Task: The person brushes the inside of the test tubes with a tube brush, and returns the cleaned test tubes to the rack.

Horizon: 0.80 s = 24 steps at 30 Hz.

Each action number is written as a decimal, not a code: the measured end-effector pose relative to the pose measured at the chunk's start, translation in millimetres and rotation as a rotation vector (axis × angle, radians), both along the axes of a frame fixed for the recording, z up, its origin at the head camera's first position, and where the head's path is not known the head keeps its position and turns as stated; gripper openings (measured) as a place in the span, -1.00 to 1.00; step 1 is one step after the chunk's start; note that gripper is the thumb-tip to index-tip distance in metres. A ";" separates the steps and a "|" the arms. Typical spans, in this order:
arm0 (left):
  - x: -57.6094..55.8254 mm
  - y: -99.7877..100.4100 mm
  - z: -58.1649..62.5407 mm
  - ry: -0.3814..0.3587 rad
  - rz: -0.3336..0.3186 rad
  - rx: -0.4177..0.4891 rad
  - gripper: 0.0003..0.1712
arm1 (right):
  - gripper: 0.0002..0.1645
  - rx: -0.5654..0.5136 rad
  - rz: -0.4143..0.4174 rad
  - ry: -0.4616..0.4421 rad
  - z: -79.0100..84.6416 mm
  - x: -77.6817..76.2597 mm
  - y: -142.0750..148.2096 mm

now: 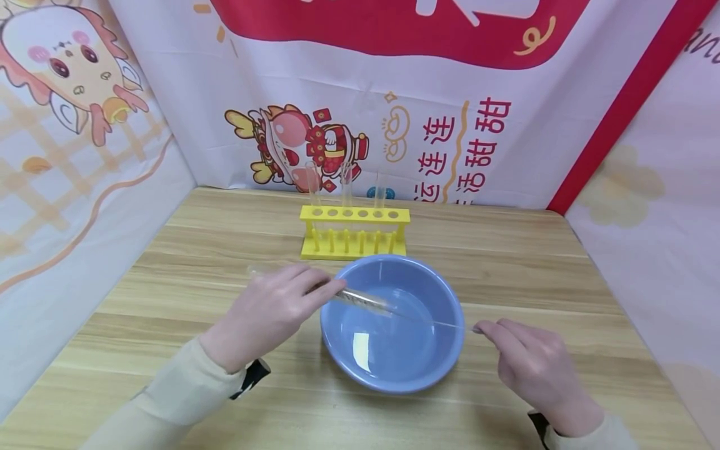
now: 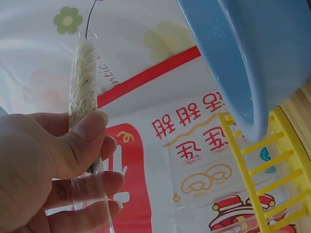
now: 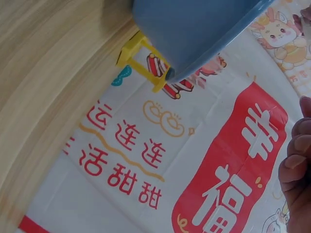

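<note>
My left hand point(image 1: 275, 306) grips a clear glass test tube point(image 2: 75, 102) above the left side of a blue basin point(image 1: 394, 378). Inside the tube sit the pale bristles of a test tube brush point(image 2: 83, 73), and its thin wire comes out of the mouth. In the head view the tube lies tilted, its mouth toward the right. My right hand point(image 1: 534, 362), at the basin's right, pinches the far end of that wire with thumb and curled fingers. Only those fingers point(image 3: 296, 145) show at the right wrist view's edge; the wire is hidden there.
Behind the basin stands a yellow test tube rack point(image 1: 354, 214) with several holes and pegs. Three clear test tubes point(image 1: 347, 187) stand upright in it. The wooden table point(image 1: 225, 231) meets a printed cloth backdrop point(image 1: 337, 75) at the back, with cloth walls on both sides.
</note>
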<state>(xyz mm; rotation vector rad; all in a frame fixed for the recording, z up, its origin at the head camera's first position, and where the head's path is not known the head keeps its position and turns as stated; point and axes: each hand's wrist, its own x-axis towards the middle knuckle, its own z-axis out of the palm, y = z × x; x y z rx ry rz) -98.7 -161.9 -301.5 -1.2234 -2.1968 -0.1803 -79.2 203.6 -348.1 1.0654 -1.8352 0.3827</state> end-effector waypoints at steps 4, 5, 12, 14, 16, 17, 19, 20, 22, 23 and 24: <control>0.1 3.8 1.7 -0.002 0.014 -0.019 -0.50 | -0.60 0.002 0.003 -0.096 -0.8 1.4 -1.2; 0.3 4.8 2.2 -0.001 0.018 -0.024 -0.49 | -0.59 0.001 0.005 -0.122 -1.4 1.3 -1.5; 1.0 11.6 3.9 0.033 0.019 -0.036 -0.48 | -0.52 -0.033 0.041 -0.251 -4.0 0.3 -5.1; 0.6 13.7 3.9 0.047 0.019 -0.035 -0.48 | -0.57 -0.040 0.057 -0.295 -2.3 0.7 -7.2; -0.1 15.8 3.4 0.066 0.019 -0.035 -0.50 | -0.62 -0.043 0.066 -0.344 0.0 1.5 -9.9; -0.4 16.8 3.3 0.078 0.017 -0.033 -0.51 | -0.66 -0.044 0.068 -0.364 0.9 1.8 -11.2; -1.4 18.7 2.9 0.101 0.017 -0.032 -0.54 | -0.69 -0.049 0.071 -0.409 2.0 1.8 -13.5; -1.7 19.6 2.6 0.108 0.016 -0.031 -0.55 | -0.70 -0.052 0.071 -0.420 2.2 1.5 -14.7; -1.9 21.1 2.5 0.120 0.017 -0.030 -0.58 | -0.71 -0.056 0.070 -0.447 2.6 1.3 -16.8; -1.9 21.8 2.6 0.124 0.018 -0.030 -0.58 | -0.70 -0.058 0.069 -0.459 2.9 1.4 -17.8; -1.8 22.5 2.6 0.124 0.020 -0.031 -0.58 | -0.68 -0.059 0.064 -0.469 3.4 1.4 -18.8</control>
